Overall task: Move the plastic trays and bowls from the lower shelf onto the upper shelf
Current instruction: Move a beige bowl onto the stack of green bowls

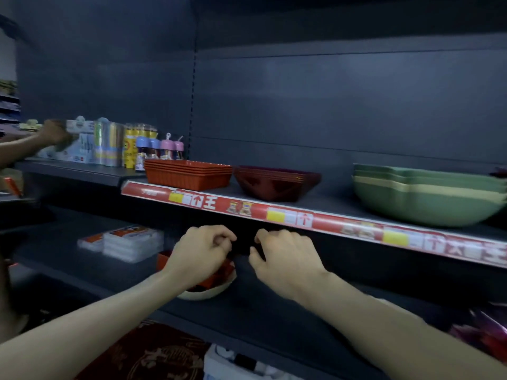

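Most of this job looks done. The upper shelf (333, 205) already carries a stack of orange trays (188, 175), a nest of dark red bowls (274, 185) and a pile of green bowls (428, 196). They sit in a row near the front edge, nested by type, which I'd guess is to save room and keep each kind easy to grab.

What's left, as far as I can tell, is on the lower shelf (301, 311): a red tray (219, 272) resting in or on a cream bowl (208, 293), right under your left hand (203, 256). That hand hovers over the tray with its fingers curled in. I don't see anything pinched in them, though the palm hides part of the tray, so contact there is unclear. Your right hand (285, 260) is just beside it, also curled and holding nothing, over bare shelf.

Both hands are tucked under the upper shelf's lip, so you're working in a tight gap — pulling the tray and bowl toward you before lifting probably beats going straight up. The open spot between the red and green bowls looks like the obvious home for them.

The clear boxes (129, 242) further back don't seem part of the task, and another person's hand (53, 131) is busy with packets far left — well apart from you.
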### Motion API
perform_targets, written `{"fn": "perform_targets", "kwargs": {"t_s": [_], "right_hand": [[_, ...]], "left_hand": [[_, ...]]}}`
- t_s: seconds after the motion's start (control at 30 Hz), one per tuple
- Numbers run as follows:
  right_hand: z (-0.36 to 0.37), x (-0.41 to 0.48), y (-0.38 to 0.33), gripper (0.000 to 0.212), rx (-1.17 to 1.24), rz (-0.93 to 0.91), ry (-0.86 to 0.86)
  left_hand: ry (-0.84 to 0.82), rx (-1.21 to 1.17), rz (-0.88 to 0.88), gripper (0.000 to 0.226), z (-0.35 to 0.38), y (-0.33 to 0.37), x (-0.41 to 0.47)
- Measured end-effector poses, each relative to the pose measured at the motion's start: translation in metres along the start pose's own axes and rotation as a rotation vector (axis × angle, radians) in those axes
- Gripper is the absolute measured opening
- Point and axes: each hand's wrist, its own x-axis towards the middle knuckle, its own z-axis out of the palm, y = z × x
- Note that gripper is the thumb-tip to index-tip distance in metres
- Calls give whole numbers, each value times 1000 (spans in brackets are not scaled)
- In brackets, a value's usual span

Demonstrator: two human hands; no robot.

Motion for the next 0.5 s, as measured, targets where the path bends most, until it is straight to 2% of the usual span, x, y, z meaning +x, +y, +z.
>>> {"fn": "perform_targets", "kwargs": {"t_s": [0.13,0.3,0.5], "right_hand": [[13,-50,36,29,21,102,-64],[27,-112,88,26,-17,258,-199],[41,-162,137,34,-22,443,-192]], "left_hand": [[-146,41,31,33,44,30,-19],[-249,117,77,33,109,53,-32],[-391,108,134,29,178,79,-41]]}}
